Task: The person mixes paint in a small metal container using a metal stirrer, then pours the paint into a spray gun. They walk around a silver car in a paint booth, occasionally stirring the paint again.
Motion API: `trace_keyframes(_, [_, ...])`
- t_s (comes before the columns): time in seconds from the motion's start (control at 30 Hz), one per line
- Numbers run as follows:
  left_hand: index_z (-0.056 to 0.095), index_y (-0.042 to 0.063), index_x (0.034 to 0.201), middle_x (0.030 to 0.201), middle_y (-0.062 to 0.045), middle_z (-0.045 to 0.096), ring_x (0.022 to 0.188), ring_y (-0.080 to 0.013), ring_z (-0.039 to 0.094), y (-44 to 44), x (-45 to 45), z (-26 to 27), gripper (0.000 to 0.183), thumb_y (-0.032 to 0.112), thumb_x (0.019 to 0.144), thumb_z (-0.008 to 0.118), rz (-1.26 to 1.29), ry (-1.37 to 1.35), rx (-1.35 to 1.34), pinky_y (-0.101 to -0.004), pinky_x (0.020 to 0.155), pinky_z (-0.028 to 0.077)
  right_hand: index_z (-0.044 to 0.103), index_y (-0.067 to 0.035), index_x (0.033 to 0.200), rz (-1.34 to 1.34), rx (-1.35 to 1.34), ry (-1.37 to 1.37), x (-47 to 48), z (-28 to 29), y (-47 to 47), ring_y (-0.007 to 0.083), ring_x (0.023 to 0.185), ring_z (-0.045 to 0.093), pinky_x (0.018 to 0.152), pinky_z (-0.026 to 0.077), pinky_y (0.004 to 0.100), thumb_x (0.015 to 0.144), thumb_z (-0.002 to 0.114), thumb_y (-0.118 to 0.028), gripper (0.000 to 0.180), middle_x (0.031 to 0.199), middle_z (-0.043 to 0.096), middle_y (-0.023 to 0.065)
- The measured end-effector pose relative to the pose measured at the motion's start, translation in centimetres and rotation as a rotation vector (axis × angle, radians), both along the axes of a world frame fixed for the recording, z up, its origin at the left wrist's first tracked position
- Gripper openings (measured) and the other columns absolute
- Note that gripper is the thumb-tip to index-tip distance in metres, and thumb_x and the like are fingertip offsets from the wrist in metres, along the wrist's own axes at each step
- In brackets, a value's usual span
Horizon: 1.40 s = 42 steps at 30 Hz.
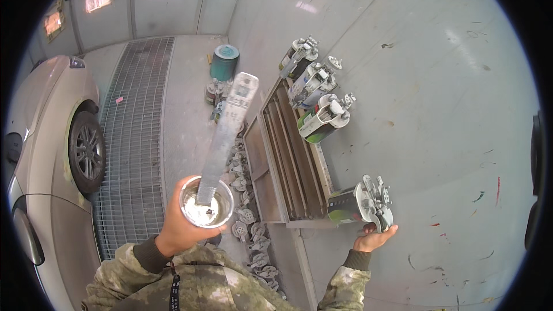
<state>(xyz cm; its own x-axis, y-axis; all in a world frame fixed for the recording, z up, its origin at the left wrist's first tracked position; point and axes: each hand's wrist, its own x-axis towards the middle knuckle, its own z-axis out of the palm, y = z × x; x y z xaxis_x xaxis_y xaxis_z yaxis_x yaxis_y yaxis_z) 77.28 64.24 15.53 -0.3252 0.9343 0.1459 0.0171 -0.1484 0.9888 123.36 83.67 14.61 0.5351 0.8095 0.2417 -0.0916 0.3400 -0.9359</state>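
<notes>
My left hand (183,220) is wrapped around a shiny mixing cup (229,201), with its mouth facing up at me. Leaning in the cup is a flat metal mixing stick (227,131) with markings, its lower end in the cup and its upper end past the rim. My right hand (373,238) grips the handle side of the stirring lid (376,203) on a dark and green paint can (343,207). That can is at the near end of a slatted wooden rack (293,151); whether its base rests on the rack is unclear.
Several paint cans with stirring lids (326,116) stand farther along the rack, by a grey wall (423,116). Below, more lidded cans (246,216) line the floor. A teal drum (224,62), a floor grating (134,147) and a beige car (52,138) are on the left.
</notes>
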Motion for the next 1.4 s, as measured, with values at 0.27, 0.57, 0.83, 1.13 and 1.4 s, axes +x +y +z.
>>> trace_keyframes(0.27, [0.039,0.005,0.150,0.138,-0.011,0.053,0.132,-0.0224,0.054,-3.7,-2.8,-2.6,0.105,0.013,0.064,0.098,0.049,-0.016,0.020,-0.0402,0.114,0.043,0.064,-0.004,0.113,-0.130,-0.021,-0.126,-0.3,0.2,-1.8,0.0192,0.080,0.061,0.067,0.050,0.0306,0.111,0.036,-0.057,0.060,0.089,0.063,0.0051])
trace_keyframes(0.57, [0.041,0.005,0.152,0.146,-0.015,0.051,0.138,-0.0277,0.053,-10.1,-8.6,-2.0,0.112,0.025,0.062,0.105,0.062,0.130,0.127,-0.0438,0.116,0.044,0.061,0.005,0.123,0.561,0.079,-0.533,-24.2,8.0,-10.5,0.0250,0.101,0.070,0.096,0.055,0.0402,0.108,0.053,-0.042,0.050,0.117,0.070,0.0198])
trace_keyframes(0.83, [0.045,0.012,0.153,0.153,-0.010,0.051,0.142,-0.0331,0.050,-18.2,-12.9,-2.5,0.105,0.031,0.066,0.101,0.195,0.252,0.241,-0.0577,0.122,0.029,0.069,0.004,0.117,1.426,0.472,-1.180,-46.5,14.7,-20.3,0.0252,0.095,0.070,0.084,0.054,0.0364,0.088,0.079,-0.011,0.034,0.108,0.075,0.0152])
trace_keyframes(1.13, [0.046,0.016,0.155,0.153,-0.008,0.051,0.144,-0.0313,0.047,-28.6,-14.2,-1.4,0.105,0.032,0.067,0.101,0.547,0.311,0.269,-0.0650,0.122,0.024,0.066,0.002,0.098,1.901,1.152,-0.622,-55.5,14.1,-27.9,0.0285,0.078,0.079,0.069,0.062,0.0358,0.078,0.078,-0.001,0.023,0.093,0.079,0.0193])
trace_keyframes(1.4, [0.050,0.014,0.151,0.148,-0.007,0.054,0.138,-0.0292,0.050,-35.7,-12.8,-2.6,0.097,0.035,0.069,0.097,0.811,0.326,-0.014,-0.0554,0.116,0.029,0.055,0.000,0.109,2.297,1.357,-0.374,-61.9,14.3,-32.1,0.0338,0.078,0.080,0.068,0.065,0.0424,0.102,0.069,-0.018,0.023,0.091,0.077,0.0254])
